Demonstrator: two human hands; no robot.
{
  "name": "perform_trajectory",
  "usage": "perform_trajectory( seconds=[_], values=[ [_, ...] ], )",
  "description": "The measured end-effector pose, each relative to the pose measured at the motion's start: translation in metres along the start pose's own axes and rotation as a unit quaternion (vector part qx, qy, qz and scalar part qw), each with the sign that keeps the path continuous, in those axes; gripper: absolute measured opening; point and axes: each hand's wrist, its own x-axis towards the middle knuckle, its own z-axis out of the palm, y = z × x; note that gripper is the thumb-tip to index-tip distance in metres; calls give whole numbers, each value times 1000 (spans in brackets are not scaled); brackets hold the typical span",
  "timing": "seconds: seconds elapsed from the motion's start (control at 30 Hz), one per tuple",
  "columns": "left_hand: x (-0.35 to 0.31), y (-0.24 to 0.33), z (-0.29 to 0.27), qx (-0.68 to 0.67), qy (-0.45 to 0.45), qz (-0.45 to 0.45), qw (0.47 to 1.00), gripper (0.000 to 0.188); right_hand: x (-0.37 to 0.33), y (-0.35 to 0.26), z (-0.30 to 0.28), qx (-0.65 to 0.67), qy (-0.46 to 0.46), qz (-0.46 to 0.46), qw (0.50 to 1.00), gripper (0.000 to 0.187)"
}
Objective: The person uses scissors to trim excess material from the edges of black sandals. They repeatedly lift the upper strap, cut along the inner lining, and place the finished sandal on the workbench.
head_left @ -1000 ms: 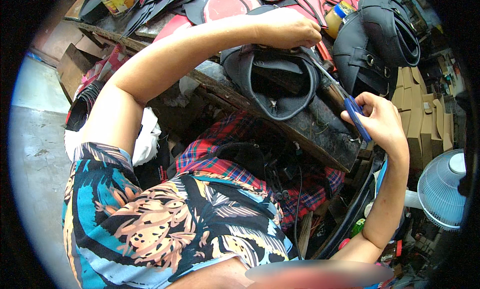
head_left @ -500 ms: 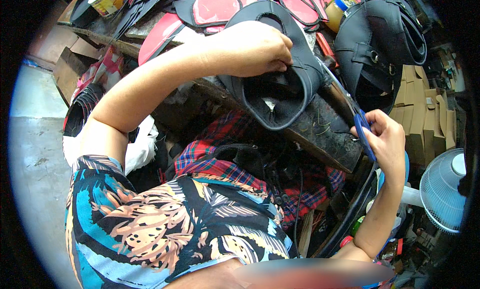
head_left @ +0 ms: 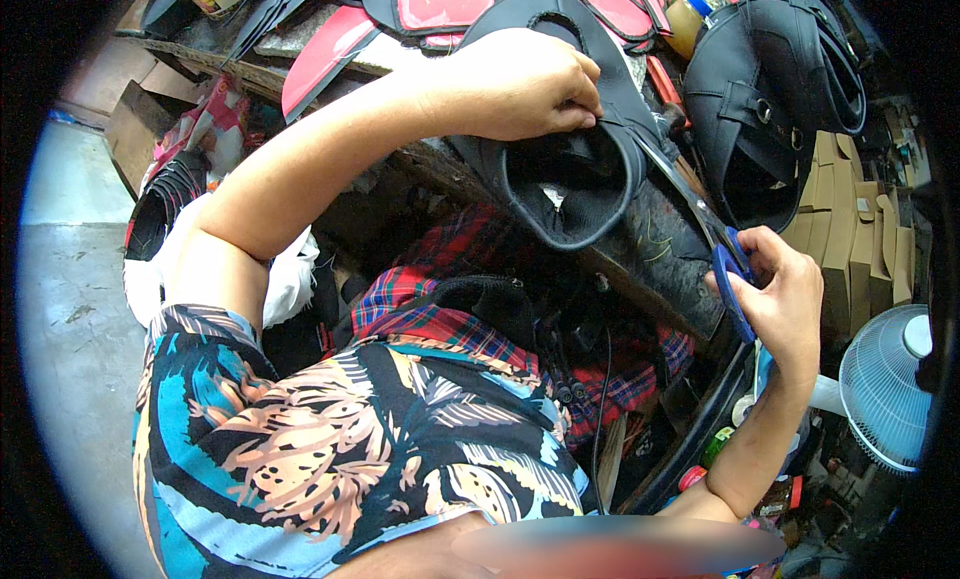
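Left hand (head_left: 540, 84) bent over the black shoe (head_left: 632, 174) in the head view, its fingers curled in and the tips gathered at the upper edge of the shoe's opening — how firmly they closed, and on what, I could not tell. Right hand (head_left: 780, 294) was curled around the blue handles of the scissors (head_left: 733, 284), thumb and fingers wrapped on the loops. Their blades pointed up and leftward, tips near the right side of the shoe; whether they touched it, I could not tell.

That shoe sat on the dark bench (head_left: 685, 294), its round opening facing the person, a pale spot inside. Just right of it stood more black shoes (head_left: 725, 94) with straps and metal rings. Beyond lay red-and-black pieces (head_left: 445, 4) and a yellowish jar (head_left: 685, 29). Flat cardboard (head_left: 840, 249) stood farther right — above a pale blue fan (head_left: 880, 399).
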Motion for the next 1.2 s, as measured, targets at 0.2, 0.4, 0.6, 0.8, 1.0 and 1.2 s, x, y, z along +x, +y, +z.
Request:
perform_trajectory(
  seconds=[0.2,0.4,0.6,0.8,1.0,1.2],
  values=[
    [0,0,2,0,11,2,1000,22,6,-10,-6,-57,-1,-23,998,34],
    [-2,-2,4,-12,23,0,1000,22,12,-9,-14,-39,43,-83,995,33],
    [-1,-10,9,-100,188,15,977,30,36,-10,-7,-123,31,-70,989,33],
    [-43,-33,-30,-195,388,-24,901,39,55,-11,-8,-187,71,-16,980,30],
    [-98,-34,-28,-86,246,-65,963,39,47,-47,-25,-43,124,-159,978,38],
    [-93,-24,1,-23,221,-85,971,21,50,-101,-38,-246,87,-248,933,38]
  ],
)
